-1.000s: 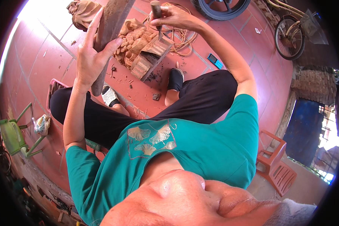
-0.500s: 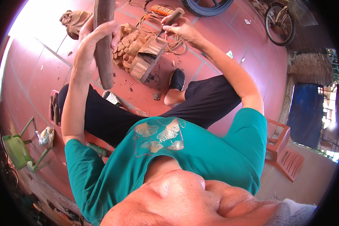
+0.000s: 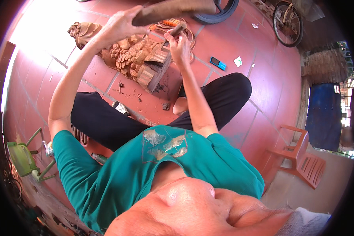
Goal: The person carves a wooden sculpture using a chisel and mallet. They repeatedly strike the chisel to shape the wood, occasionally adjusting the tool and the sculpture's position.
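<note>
A carved wooden figure (image 3: 126, 55) lies on its side on the tiled floor, its dark hollow base facing me. My left hand (image 3: 122, 28) grips one end of a thick wooden club (image 3: 173, 11), which stretches to the right above the carving and is blurred at its far end. My right hand (image 3: 179, 47) is closed round a chisel with a wooden handle (image 3: 178, 28), beside the base of the figure. The club passes just above the handle's top. The chisel's blade is hidden behind my fingers.
An orange power strip (image 3: 171, 22) with coiled cord lies behind the carving. A blue phone (image 3: 218, 63) sits on the floor at right. Wood chips (image 3: 166, 106) are scattered near my feet. Around stand a wheel (image 3: 220, 13), a red plastic chair (image 3: 299, 157) and a green stool (image 3: 21, 157).
The club has swung from nearly upright to almost level, pointing right. My right hand and chisel have moved left and down to the carving's base, and the phone has come into view.
</note>
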`<state>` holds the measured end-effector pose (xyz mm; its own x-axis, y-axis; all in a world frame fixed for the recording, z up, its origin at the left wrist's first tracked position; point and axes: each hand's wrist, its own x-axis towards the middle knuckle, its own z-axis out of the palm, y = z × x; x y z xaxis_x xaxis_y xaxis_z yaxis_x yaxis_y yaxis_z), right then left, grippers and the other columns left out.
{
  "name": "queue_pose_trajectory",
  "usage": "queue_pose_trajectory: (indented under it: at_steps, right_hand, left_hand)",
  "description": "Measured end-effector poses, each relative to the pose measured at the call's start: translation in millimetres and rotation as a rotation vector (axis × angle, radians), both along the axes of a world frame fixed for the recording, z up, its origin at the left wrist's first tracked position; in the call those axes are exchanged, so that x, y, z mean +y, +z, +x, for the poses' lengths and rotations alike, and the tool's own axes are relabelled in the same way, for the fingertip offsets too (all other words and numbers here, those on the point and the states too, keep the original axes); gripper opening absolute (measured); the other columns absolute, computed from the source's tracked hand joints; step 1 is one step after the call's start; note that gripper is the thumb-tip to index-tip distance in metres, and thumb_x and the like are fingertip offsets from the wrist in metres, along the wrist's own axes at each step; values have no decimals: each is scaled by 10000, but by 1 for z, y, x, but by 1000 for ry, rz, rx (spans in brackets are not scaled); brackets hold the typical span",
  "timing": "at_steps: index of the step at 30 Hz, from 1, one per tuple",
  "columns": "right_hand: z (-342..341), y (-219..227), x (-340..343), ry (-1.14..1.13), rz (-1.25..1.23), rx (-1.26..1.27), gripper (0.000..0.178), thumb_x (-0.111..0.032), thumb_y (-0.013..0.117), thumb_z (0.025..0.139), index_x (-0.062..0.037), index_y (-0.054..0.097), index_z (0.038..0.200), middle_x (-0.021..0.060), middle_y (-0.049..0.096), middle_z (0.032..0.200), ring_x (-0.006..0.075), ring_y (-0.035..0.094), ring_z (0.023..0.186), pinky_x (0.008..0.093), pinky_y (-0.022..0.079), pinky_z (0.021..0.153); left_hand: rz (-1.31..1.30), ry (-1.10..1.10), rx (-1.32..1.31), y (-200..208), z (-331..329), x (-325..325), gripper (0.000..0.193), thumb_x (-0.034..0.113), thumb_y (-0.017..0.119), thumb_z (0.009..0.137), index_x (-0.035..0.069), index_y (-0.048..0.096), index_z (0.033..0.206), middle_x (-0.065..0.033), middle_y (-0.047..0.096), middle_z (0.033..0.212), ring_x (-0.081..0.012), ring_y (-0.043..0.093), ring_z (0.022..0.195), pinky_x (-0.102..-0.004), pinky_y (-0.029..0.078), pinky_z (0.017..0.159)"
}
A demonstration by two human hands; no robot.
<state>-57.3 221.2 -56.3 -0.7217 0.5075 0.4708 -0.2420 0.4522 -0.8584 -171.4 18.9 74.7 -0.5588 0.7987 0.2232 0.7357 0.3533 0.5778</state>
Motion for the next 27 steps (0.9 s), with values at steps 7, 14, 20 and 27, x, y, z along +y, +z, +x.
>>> queue_pose_trajectory:
  at_steps: [7,14,20,27]
  right_hand:
    - [18,5,-13,-95,-133,97,167,-115,786,866,-18,667,933,58,682,784,142,605,631,309,492,616]
    - [23,-1,-10,-106,-137,76,183,-146,797,868,-24,673,924,39,667,804,148,607,652,311,501,641]
    - [28,1,-12,-142,-98,13,229,-170,815,847,12,678,878,58,671,736,163,631,660,305,497,651]
    - [24,-10,-5,-179,1,28,204,-169,771,887,23,708,911,67,719,776,135,642,667,296,517,666]
  left_hand:
    - [-156,113,130,2,52,7,822,551,807,779,-34,563,1302,-215,717,1080,-280,699,1001,-395,524,903]
    - [20,112,293,17,59,16,763,571,758,822,42,549,1330,-190,718,1004,-281,698,842,-389,528,779]
    - [-193,38,319,18,64,24,705,541,721,854,47,544,1324,-227,678,892,-371,648,781,-456,482,710]
    - [-48,38,524,4,57,22,775,549,731,833,5,546,1353,-248,686,939,-397,658,899,-446,502,799]
